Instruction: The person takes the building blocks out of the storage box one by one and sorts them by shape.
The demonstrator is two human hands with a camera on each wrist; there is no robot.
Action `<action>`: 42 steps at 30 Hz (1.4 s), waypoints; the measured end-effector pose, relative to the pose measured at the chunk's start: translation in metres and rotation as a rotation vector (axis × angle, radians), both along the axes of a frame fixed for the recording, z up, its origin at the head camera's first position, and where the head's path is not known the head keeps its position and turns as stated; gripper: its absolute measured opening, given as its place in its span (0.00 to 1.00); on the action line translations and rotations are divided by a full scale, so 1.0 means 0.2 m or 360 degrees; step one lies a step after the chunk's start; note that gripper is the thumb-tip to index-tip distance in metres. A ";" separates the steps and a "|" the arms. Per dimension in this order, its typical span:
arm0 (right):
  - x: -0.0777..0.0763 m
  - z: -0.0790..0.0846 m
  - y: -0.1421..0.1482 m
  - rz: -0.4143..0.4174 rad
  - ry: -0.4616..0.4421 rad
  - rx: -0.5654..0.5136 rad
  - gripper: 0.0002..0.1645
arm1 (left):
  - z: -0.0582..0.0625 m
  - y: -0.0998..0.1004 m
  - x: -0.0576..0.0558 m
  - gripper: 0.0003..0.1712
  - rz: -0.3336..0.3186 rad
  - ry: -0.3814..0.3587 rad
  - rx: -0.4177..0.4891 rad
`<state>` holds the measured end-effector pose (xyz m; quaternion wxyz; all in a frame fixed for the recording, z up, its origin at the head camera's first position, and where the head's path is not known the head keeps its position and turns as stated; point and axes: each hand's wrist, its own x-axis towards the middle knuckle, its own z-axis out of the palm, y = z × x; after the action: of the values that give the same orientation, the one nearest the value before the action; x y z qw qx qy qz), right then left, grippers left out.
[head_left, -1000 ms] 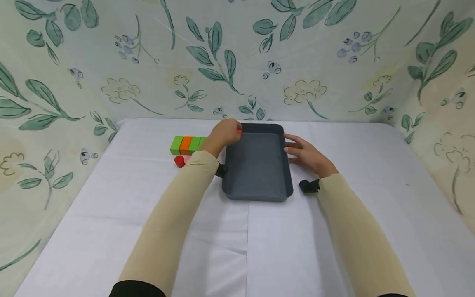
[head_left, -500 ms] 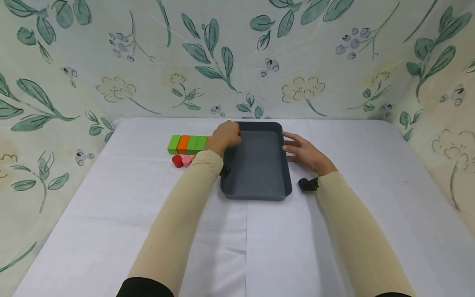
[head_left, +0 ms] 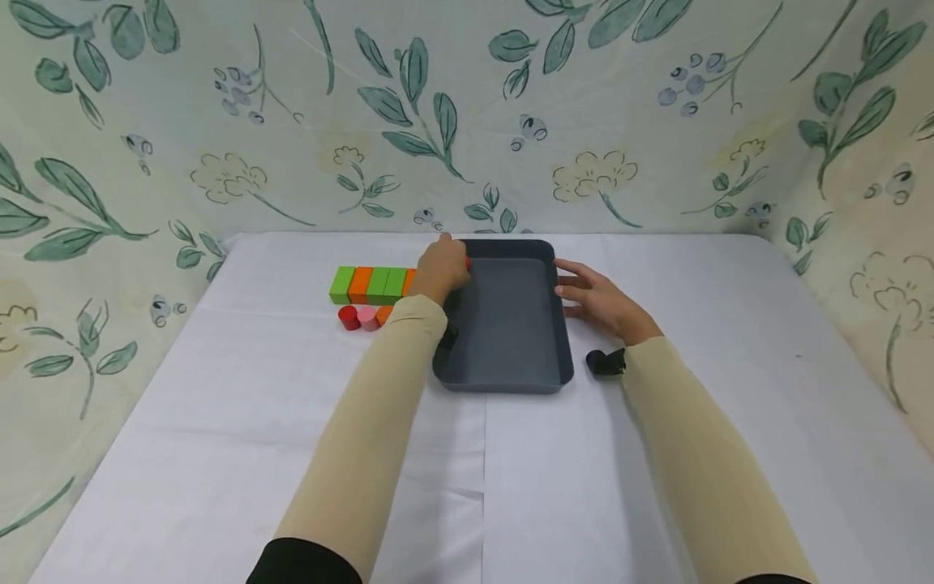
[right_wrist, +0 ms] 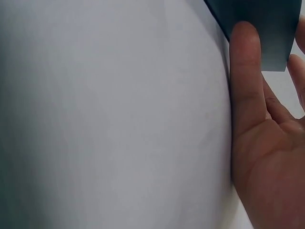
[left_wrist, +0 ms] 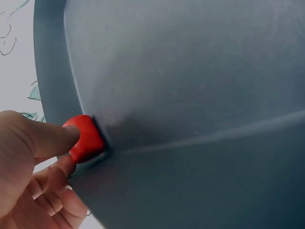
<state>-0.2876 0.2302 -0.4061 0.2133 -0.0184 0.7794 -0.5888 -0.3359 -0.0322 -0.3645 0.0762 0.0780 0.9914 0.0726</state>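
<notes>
At the far left corner of a dark grey baking tray (head_left: 507, 332), my left hand (head_left: 442, 269) pinches a small red block (left_wrist: 88, 138) between thumb and fingers. The left wrist view shows the block inside the tray, against its corner walls. The head view shows only a sliver of it past the hand. My right hand (head_left: 601, 302) touches the tray's right side wall with its fingers extended. In the right wrist view, the thumb (right_wrist: 245, 62) lies against the tray's outer wall (right_wrist: 276, 52).
Left of the tray, a row of green and orange blocks (head_left: 365, 285) lies partly behind my left hand. In front of it stand a red cylinder (head_left: 349, 317), a pink one (head_left: 368, 318) and an orange piece (head_left: 383, 315). A white cloth (head_left: 219, 454) covers the table; patterned fabric hangs behind.
My left wrist and forearm have swung a little to the right, uncovering more of the block row and the small cylinders. The left hand stays at the tray corner; the right hand keeps its place.
</notes>
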 end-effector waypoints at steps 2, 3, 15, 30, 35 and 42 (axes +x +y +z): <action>0.00 0.00 0.00 -0.0002 -0.0003 -0.0006 0.41 | 0.00 0.00 0.00 0.17 -0.0005 0.0014 -0.0023; 0.00 0.01 0.00 0.0003 -0.0003 -0.0006 0.41 | -0.01 0.00 0.00 0.16 -0.0012 0.0016 -0.0041; -0.02 -0.04 0.02 0.0008 0.0030 -0.0003 0.41 | 0.00 -0.02 0.00 0.13 -0.0190 -0.0032 0.0120; -0.03 -0.03 0.01 0.0014 0.0024 0.0025 0.41 | 0.12 -0.18 0.07 0.21 -0.0293 -0.0023 0.0733; -0.03 -0.03 0.01 0.0017 0.0012 0.0015 0.41 | 0.18 -0.31 0.13 0.20 -0.0287 -0.0025 0.0872; -0.02 -0.03 0.01 0.0035 0.0008 0.0004 0.41 | 0.23 -0.50 0.25 0.21 -0.0293 0.0025 0.0843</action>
<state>-0.2922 0.2322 -0.4120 0.2178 -0.0283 0.7804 -0.5855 -0.2849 -0.1317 -0.3177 0.0517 0.1856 0.9272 0.3213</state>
